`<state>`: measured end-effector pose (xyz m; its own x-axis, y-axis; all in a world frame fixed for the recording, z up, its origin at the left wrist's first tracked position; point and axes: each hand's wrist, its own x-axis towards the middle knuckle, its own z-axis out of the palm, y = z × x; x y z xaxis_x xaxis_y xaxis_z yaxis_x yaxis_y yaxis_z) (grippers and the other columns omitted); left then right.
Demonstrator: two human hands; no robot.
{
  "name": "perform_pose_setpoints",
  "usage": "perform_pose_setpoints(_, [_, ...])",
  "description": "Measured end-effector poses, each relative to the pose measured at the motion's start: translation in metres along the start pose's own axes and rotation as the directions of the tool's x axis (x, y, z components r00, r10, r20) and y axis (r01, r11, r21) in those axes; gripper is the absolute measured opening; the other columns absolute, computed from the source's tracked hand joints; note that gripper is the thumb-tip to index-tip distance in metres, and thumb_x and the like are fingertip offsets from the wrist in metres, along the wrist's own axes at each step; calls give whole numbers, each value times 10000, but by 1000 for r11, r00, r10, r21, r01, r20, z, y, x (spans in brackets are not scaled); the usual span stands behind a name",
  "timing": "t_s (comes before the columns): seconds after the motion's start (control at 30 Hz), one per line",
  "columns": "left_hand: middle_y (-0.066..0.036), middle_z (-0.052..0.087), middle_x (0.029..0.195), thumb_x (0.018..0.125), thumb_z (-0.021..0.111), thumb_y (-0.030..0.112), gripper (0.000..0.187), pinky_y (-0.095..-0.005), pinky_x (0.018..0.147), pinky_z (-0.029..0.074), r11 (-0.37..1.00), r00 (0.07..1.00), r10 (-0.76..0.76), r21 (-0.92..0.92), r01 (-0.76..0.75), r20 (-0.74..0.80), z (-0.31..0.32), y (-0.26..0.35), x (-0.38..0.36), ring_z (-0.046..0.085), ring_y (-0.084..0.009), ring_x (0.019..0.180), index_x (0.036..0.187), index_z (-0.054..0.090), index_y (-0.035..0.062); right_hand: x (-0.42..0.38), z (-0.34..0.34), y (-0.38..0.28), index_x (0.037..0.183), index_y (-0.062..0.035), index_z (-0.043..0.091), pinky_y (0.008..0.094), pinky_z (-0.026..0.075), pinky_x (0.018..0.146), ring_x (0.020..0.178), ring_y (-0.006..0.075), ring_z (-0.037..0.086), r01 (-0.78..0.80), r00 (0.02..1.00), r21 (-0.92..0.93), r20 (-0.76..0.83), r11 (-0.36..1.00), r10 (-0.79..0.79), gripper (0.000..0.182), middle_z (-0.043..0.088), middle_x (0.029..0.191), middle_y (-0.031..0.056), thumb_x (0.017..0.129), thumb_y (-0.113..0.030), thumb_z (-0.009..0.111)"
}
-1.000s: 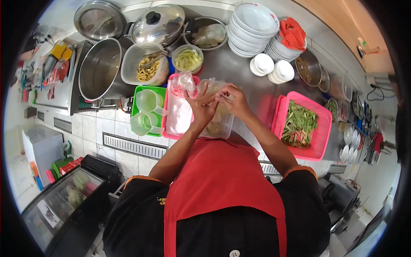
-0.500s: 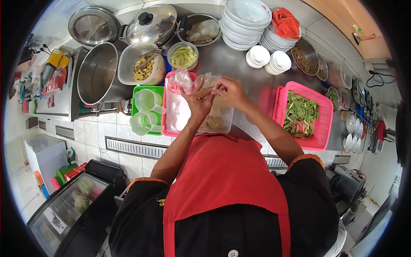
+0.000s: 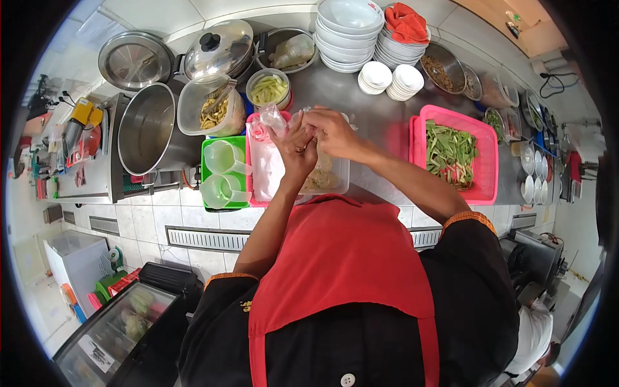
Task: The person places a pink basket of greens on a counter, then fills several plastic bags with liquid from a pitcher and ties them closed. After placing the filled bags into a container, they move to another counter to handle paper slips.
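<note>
My left hand [image 3: 298, 149] and my right hand [image 3: 330, 131] meet over a clear plastic container [image 3: 342, 177] with pale, lumpy contents. The right hand's fingers are closed in a pinch against the left hand's fingers. The left hand is partly curled, back facing up. What sits between the fingertips is too small and too covered to name; some clear film shows beside them. Just left of my left hand, a crumpled clear plastic bag [image 3: 261, 126] with pink in it lies at the far end of a pink tray [image 3: 263, 177] with a white inside.
A green tray [image 3: 206, 193] holds two clear measuring jugs [image 3: 225, 157]. A pink basket [image 3: 488, 155] of cut greens [image 3: 448, 151] stands right. Behind are stacked white bowls [image 3: 348, 35], a tub of cut vegetables [image 3: 269, 89] and a large pot [image 3: 148, 129]. A person in white [image 3: 535, 335] is at lower right.
My hands have drawn closer together, the right hand now overlapping the left fingers, which were more spread. The view has tilted slightly, and a person in white shows more at lower right.
</note>
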<state>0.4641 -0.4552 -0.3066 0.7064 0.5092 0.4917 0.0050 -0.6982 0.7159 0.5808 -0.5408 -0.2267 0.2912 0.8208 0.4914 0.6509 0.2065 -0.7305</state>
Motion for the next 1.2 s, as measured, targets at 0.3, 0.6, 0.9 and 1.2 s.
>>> perform_pose_setpoints(0.3, [49, 688, 1036, 789, 718, 204, 86, -586, 1034, 246, 919, 785, 331, -369, -141, 524, -28, 35, 26, 552, -197, 1122, 849, 757, 157, -101, -40, -61, 973, -42, 584, 266, 445, 665, 762, 80, 516, -541, 772, 297, -196, 787, 605, 107, 593, 811, -8, 893, -76, 646])
perform_pose_setpoints(0.6, [41, 722, 1009, 854, 675, 232, 93, -602, 1130, 85, 947, 365, 287, -206, -244, 886, 11, 11, 2, 622, -172, 1048, 866, 766, 218, -179, 61, -53, 1254, -93, 553, 408, 478, 809, 970, 282, 599, -659, 740, -285, -414, 696, 531, 550, 614, 1037, 129, 772, -239, 773])
perform_pose_setpoints(0.9, [-29, 715, 859, 842, 690, 302, 189, -582, 1079, 168, 900, 675, 342, -22, -435, 654, -27, 13, -4, 647, -193, 931, 961, 760, 172, -165, 66, -35, 1058, -94, 585, 437, 416, 831, 1064, 290, 548, -683, 707, -577, -365, 449, 606, 458, 618, 1022, 110, 699, -294, 786])
perform_pose_setpoints(1.2, [-23, 680, 773, 702, 658, 136, 90, -518, 815, 305, 808, 612, 194, 229, -543, 767, -56, 10, -38, 595, -234, 941, 744, 737, 144, -150, 46, -37, 1087, -71, 605, 420, 318, 875, 1058, 263, 520, -479, 757, -735, -69, 479, 650, 524, 681, 955, 87, 709, -395, 772])
